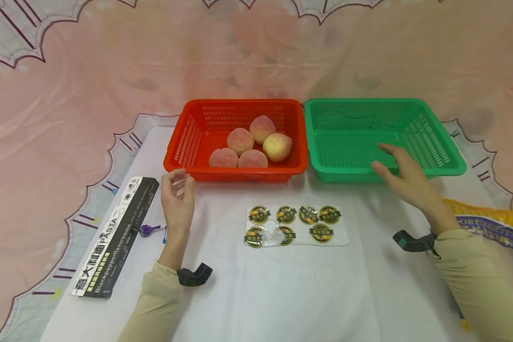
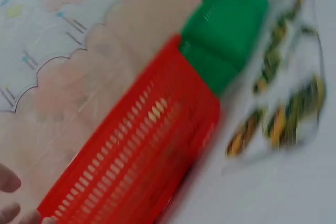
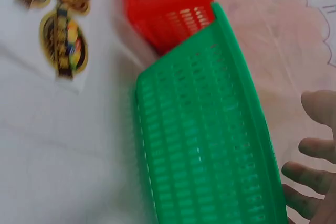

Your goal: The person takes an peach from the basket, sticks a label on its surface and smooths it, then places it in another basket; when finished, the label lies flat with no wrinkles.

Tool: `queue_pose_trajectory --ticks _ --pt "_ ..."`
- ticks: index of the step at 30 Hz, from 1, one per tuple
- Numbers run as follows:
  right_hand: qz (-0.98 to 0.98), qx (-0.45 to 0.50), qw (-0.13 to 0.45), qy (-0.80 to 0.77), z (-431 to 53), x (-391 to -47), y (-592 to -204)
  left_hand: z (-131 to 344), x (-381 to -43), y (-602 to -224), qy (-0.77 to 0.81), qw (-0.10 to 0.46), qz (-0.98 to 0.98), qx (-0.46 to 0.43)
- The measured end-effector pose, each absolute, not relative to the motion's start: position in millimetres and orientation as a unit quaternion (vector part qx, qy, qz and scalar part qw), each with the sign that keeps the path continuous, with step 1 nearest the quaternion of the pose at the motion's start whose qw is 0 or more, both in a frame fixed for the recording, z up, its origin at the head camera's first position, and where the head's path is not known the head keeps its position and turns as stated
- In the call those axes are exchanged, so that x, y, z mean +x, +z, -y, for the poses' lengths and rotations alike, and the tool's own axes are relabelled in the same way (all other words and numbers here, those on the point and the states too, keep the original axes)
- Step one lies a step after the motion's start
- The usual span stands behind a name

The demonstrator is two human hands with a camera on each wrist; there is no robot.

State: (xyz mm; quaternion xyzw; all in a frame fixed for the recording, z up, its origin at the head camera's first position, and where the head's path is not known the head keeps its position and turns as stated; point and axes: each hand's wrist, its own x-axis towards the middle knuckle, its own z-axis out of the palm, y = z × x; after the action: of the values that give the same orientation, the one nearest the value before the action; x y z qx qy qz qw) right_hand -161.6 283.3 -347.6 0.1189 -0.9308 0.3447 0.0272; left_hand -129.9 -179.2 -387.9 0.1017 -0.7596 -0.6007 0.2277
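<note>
My left hand point(image 1: 177, 206) is at the front left corner of the red basket point(image 1: 239, 176), with its fingers loosely bent near the rim and nothing held. In the left wrist view its fingertips point(image 2: 8, 178) show at the lower left edge. Several peaches point(image 1: 278, 147) lie inside the red basket. Over the front right part of the green basket point(image 1: 384, 176) reaches my right hand point(image 1: 410, 185), thumb and fingers spread. The right wrist view shows those fingers point(image 3: 307, 177) just beside the green rim, holding nothing. No fruit is in the green basket.
A clear sheet point(image 1: 301, 241) with several round stickers lies before the baskets. On the left are a black-and-white pasta box point(image 1: 115, 237) and a purple lollipop point(image 1: 145, 230). A yellow and blue bag point(image 1: 491, 223) lies at the right, partly under the right sleeve.
</note>
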Motion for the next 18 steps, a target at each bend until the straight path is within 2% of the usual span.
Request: queue_pose_trajectory --ticks 4,7,12,18 --pt "0.917 0.12 0.04 0.379 -273 -164 -346 168 -128 -387 -0.751 0.134 0.628 0.156" --pt "0.904 0.119 0.038 0.408 -263 -167 -345 161 -130 -384 -0.824 0.095 0.529 0.18" --pt "0.876 0.114 0.013 0.468 -240 -174 -340 151 -140 -379 -0.881 0.091 0.416 0.204" --pt "0.848 0.119 -0.022 0.516 -208 -181 -335 140 -154 -378 -0.893 0.14 0.357 0.235"
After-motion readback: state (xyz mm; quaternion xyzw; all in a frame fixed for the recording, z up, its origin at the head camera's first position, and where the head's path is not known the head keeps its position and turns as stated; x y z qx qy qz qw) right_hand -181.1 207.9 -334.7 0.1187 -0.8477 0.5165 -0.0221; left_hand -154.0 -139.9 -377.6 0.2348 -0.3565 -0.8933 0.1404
